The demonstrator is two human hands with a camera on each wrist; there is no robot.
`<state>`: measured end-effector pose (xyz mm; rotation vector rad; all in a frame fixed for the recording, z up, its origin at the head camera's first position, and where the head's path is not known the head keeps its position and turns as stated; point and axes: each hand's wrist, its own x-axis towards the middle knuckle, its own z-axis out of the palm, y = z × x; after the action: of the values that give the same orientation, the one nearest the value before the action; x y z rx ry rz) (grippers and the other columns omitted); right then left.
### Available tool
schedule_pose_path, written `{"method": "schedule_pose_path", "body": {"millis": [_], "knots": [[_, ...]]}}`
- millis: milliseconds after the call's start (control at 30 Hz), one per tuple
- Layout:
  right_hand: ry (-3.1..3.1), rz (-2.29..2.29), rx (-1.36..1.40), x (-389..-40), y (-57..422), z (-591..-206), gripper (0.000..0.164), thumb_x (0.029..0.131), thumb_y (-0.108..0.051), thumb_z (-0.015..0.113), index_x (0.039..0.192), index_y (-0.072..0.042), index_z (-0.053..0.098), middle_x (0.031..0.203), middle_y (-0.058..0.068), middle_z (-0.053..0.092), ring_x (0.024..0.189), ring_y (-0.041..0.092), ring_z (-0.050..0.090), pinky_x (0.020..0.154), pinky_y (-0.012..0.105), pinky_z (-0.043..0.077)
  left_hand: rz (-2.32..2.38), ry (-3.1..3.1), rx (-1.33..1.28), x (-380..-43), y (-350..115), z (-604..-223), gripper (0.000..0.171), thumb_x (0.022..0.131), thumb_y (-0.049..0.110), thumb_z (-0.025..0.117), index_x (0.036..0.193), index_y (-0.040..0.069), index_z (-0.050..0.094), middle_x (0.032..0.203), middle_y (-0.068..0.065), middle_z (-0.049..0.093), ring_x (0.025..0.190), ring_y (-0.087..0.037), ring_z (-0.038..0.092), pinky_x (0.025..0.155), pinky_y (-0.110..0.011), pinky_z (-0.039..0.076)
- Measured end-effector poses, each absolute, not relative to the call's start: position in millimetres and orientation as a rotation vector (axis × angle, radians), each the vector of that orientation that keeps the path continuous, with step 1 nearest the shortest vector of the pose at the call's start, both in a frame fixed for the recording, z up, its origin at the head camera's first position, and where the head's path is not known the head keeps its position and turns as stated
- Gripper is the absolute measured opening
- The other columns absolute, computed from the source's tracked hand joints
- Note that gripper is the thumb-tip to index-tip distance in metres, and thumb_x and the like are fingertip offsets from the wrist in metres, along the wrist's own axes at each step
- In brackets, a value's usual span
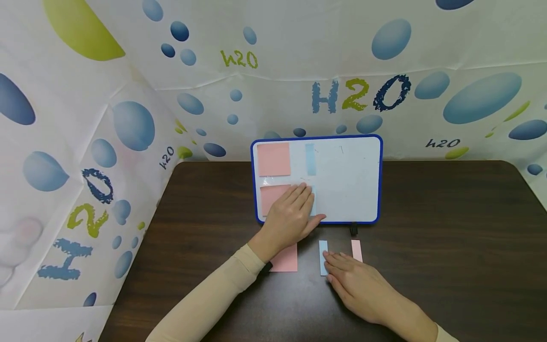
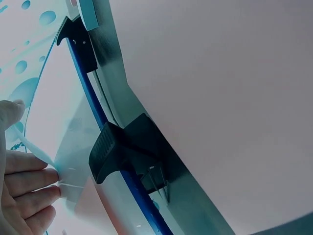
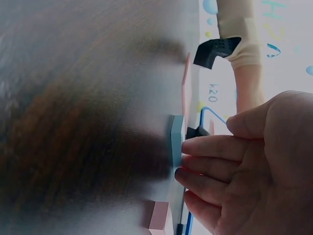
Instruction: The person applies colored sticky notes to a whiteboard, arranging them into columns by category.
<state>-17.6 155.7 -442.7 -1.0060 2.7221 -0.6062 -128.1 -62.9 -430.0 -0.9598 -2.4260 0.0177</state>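
Observation:
My left hand (image 1: 289, 213) lies with its fingers fairly straight on the lower left of a whiteboard (image 1: 348, 180) with a blue frame. Its fingertips touch a light blue sticky strip, mostly hidden under the hand in the head view; the strip's upper end (image 2: 36, 147) curls off the board in the left wrist view. A pink square sticky note (image 1: 273, 194) is partly covered by the same hand. Straight fingers of my right hand (image 1: 363, 287) rest against a narrow blue sticky-note pad (image 1: 323, 247) on the table.
Another pink square note (image 1: 273, 159) and blue strip (image 1: 310, 159) are on the board's upper half. A narrow pink pad (image 1: 356, 249) lies beyond the right hand; a larger pink pad (image 1: 285, 260) is under the left wrist. Black clips (image 2: 127, 152) support the board's lower edge.

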Motion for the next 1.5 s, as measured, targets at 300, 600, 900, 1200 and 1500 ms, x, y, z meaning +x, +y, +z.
{"method": "schedule_pose_path", "body": {"millis": [300,600,900,1200,1500], "knots": [[2.74,-0.612,-1.012,-19.0,153.8,-444.0,0.037,0.106,-0.027,0.053,0.132,-0.006,0.068,0.145,0.009,0.061,0.135,0.026,0.058,0.111,0.049,0.049,0.008,-2.446,-0.952,-127.6,-65.1,-433.0,0.057,0.1,0.052,0.057,0.125,0.002,0.072,0.131,-0.013,0.071,0.128,-0.027,0.064,0.114,-0.039,0.048],[2.851,-0.665,-1.093,-23.1,154.7,-448.1,0.033,0.102,-0.02,0.059,0.129,-0.004,0.07,0.139,0.01,0.066,0.13,0.025,0.062,0.108,0.048,0.052,0.003,-2.408,-0.957,-128.5,-66.0,-432.4,0.041,0.103,0.034,0.056,0.123,0.002,0.073,0.128,-0.013,0.072,0.125,-0.026,0.066,0.113,-0.039,0.05],[2.919,-0.696,-1.049,-40.8,153.5,-439.1,0.037,0.102,-0.021,0.059,0.133,-0.002,0.067,0.145,0.012,0.061,0.136,0.028,0.058,0.111,0.049,0.05,0.031,-2.417,-0.976,-129.2,-68.5,-431.0,0.037,0.104,0.027,0.053,0.124,0.003,0.073,0.13,-0.012,0.071,0.128,-0.025,0.065,0.114,-0.038,0.048],[3.031,-0.761,-1.001,-69.6,151.6,-432.0,0.043,0.102,-0.021,0.058,0.139,0.002,0.06,0.15,0.015,0.056,0.14,0.03,0.053,0.116,0.052,0.044,0.051,-2.423,-0.991,-129.4,-69.6,-431.1,0.038,0.105,0.028,0.052,0.125,0.004,0.072,0.132,-0.012,0.07,0.129,-0.025,0.064,0.115,-0.039,0.047],[3.076,-0.659,-1.066,-92.0,147.2,-428.4,0.047,0.101,-0.021,0.058,0.141,0.003,0.058,0.153,0.017,0.051,0.144,0.031,0.049,0.118,0.053,0.041,0.068,-2.415,-0.998,-127.9,-70.5,-433.9,0.038,0.105,0.028,0.052,0.127,0.004,0.071,0.133,-0.011,0.07,0.13,-0.025,0.063,0.116,-0.039,0.046]]}}
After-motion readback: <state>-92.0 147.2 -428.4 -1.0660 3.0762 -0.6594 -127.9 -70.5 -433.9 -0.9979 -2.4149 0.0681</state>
